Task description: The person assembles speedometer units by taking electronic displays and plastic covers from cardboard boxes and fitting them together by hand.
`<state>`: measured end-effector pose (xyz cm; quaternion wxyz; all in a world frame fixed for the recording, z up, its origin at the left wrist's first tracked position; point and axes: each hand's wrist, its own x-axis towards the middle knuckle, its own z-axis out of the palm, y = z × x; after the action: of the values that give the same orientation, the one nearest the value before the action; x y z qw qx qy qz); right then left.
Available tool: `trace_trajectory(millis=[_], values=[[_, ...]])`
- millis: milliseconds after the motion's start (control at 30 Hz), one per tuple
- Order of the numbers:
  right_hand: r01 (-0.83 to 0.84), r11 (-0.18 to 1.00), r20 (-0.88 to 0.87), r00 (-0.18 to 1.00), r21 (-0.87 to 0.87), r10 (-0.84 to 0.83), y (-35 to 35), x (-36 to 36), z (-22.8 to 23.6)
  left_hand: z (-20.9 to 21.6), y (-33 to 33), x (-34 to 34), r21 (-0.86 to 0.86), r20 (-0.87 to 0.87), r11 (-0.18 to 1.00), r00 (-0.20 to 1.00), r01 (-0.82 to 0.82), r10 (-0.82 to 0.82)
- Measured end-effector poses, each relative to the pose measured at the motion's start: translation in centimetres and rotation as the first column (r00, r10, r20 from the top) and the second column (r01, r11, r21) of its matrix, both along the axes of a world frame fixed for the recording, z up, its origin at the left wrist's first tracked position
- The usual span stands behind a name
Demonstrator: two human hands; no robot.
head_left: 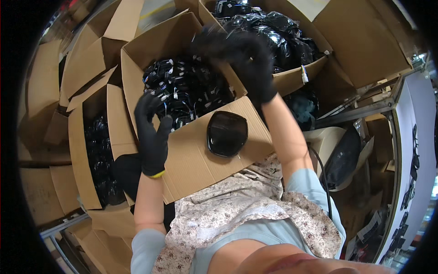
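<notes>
A glossy black part with a rounded, squarish outline [226, 134] lies on the cardboard flap [191, 166] over my lap, touched by neither hand. Left of it, my left hand [153, 132] in a black glove with a yellow cuff edge is raised at the near side of the middle box. Its thumb and curled fingers are apart with nothing visible between them. My right hand [251, 59], also black-gloved, reaches over the wall between two boxes. Motion smears its fingers, and whether the dark blur beyond them is a held thing cannot be made out.
Black parts with white connectors and wires [182, 86] fill the middle box. Shiny bagged black parts [278, 36] fill the far right box, a wired plug [304, 74] hanging over its wall. A narrow carton [114, 137] stands left; a metal frame [356, 112] and pale chair [326, 139] stand right.
</notes>
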<state>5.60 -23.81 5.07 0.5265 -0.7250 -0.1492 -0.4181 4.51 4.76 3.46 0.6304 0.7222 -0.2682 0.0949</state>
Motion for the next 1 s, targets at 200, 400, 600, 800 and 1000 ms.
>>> trace_trajectory(millis=[200, 400, 600, 800, 1000], values=[[0.337, 0.807, -0.342, 0.922, 0.484, -0.18, -10.0, 7.8, 0.1, -6.7, 0.8, 1.1, 0.301, -0.286, 0.924, 0.947, 0.234, -0.147], [0.524, 0.796, -0.017, 0.832, -0.303, -0.554, -11.9, 4.9, -2.7, -6.9, -0.5, -1.8, 0.336, -0.561, 0.886, 0.824, 0.318, -0.083], [-0.135, 0.953, -0.561, 0.827, -0.273, -0.044, 1.9, -9.3, -3.3, -6.3, -1.7, -3.2, 0.599, 0.211, 0.765, 0.874, 0.238, -0.437], [0.26, 0.896, -0.655, 0.754, 0.359, 0.044, 3.1, -11.0, -6.4, -7.9, -4.0, -3.3, 0.402, 0.265, 0.901, 0.922, 0.161, -0.283], [-0.147, 0.105, 0.024, 0.683, 0.984, 0.73, 5.6, -10.7, -8.9, -6.0, -7.2, -1.9, 0.186, 0.268, 0.955, 0.923, 0.231, -0.275]])
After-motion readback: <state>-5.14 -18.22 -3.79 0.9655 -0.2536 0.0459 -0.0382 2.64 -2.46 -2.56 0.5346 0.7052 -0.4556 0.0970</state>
